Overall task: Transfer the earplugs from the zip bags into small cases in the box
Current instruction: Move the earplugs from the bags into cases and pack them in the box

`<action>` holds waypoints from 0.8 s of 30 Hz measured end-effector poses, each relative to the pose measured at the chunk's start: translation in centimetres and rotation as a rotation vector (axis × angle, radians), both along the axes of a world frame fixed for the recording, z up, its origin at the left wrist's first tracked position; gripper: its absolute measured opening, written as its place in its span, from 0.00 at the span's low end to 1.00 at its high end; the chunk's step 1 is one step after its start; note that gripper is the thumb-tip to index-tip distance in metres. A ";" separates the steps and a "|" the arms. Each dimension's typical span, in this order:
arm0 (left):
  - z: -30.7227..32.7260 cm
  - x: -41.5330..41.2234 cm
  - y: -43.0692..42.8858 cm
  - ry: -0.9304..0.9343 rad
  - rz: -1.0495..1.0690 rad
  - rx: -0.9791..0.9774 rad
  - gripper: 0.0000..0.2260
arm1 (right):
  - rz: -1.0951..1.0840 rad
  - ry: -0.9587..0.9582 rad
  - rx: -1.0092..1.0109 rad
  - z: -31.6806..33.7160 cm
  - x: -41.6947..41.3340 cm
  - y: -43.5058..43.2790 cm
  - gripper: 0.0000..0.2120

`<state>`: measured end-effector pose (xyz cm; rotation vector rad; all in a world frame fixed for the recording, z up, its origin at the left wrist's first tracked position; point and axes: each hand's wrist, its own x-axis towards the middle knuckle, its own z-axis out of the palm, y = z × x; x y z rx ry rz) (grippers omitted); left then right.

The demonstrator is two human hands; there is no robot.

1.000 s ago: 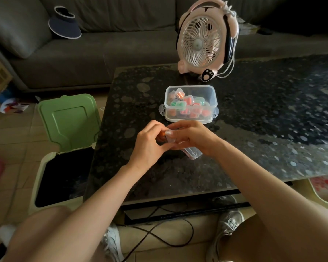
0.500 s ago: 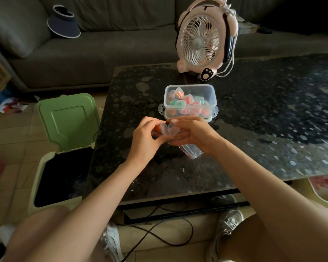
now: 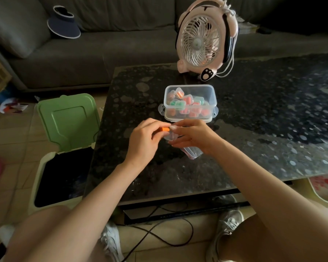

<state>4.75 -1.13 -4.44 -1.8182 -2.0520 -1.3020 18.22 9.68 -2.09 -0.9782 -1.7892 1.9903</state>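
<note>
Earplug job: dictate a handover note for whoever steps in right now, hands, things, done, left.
Left hand pinches one orange earplug beside the zip bag mouth.
Right hand holds the clear zip bag above the table.
Box stands open just beyond the hands, small cases of orange and green earplugs inside.
Done: several cases filled.
Left: case this earplug; what remains in the bag cannot be told.

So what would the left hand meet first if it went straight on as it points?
Probably the right hand, holding a zip bag, just beyond the orange earplug that the left hand pinches; depth is unclear.
</note>
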 end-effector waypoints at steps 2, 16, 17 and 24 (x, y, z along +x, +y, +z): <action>-0.5 -0.1 0.2 0.103 0.042 -0.012 0.10 | 0.035 0.022 -0.044 0.1 0.0 0.0 0.13; -1.0 -0.8 0.6 -0.092 -0.067 -0.028 0.14 | 0.052 0.124 -0.168 0.9 0.5 0.2 0.12; -0.8 -0.6 0.5 -0.164 -0.086 -0.031 0.14 | 0.059 0.123 -0.164 0.9 0.5 0.1 0.15; -0.8 -0.7 0.7 -0.290 -0.034 -0.008 0.07 | 0.062 0.156 -0.166 0.8 0.3 0.3 0.14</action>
